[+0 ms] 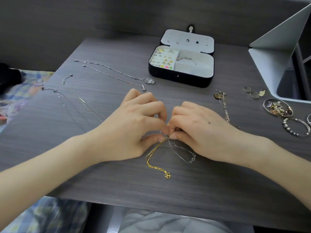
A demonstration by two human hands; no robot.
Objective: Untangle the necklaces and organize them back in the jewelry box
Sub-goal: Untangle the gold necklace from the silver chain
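Observation:
My left hand [134,125] and my right hand [198,128] meet at the middle of the dark wooden table [117,185], fingertips pinching a knot where a gold chain [154,157] and a thin silver chain [181,153] cross. Both chains trail toward me from the knot. The open black jewelry box [180,77] stands beyond the hands, with rings and a bangle in its pale compartments. Several silver necklaces [107,71] lie stretched out separately to the left; their near ends run behind my left forearm.
To the right lie another silver necklace with a round pendant [223,105], loose rings [252,93], a small dish of trinkets [277,107] and a beaded bangle [296,129]. A white shelf unit [276,52] stands at the far right. Patterned fabric shows off the table's left edge.

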